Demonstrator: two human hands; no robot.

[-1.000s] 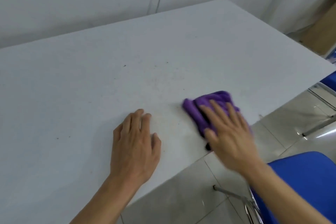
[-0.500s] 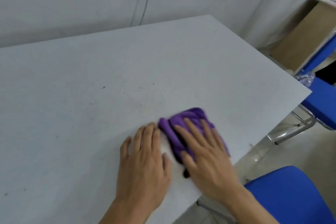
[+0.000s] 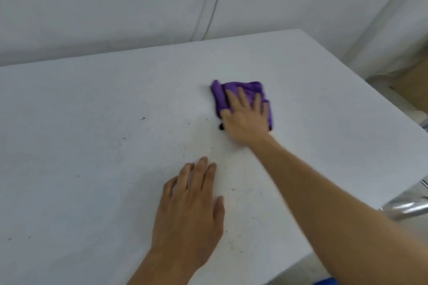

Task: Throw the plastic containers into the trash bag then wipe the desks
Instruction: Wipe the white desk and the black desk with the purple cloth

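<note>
- The right hand (image 3: 246, 120) lies flat over the cloth (image 3: 240, 90) and hides its near half; the hand is motion-blurred.
- A small dark bit at the cloth's near left corner is too blurred to identify.
- The worktop (image 3: 92, 134) is cut off at the left and bottom edges of the frame.
- Both forearms run out of the bottom edge.
- A blue sliver past the worktop's near right corner is cut off by the bottom edge.
- Specks near the left hand (image 3: 190, 213) are too small to identify.

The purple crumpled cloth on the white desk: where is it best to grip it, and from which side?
Probably the thick rolled fold on the left edge of the purple crumpled cloth, pinched from above. It stands raised and uncovered, while the right hand presses flat on the rest.
</note>
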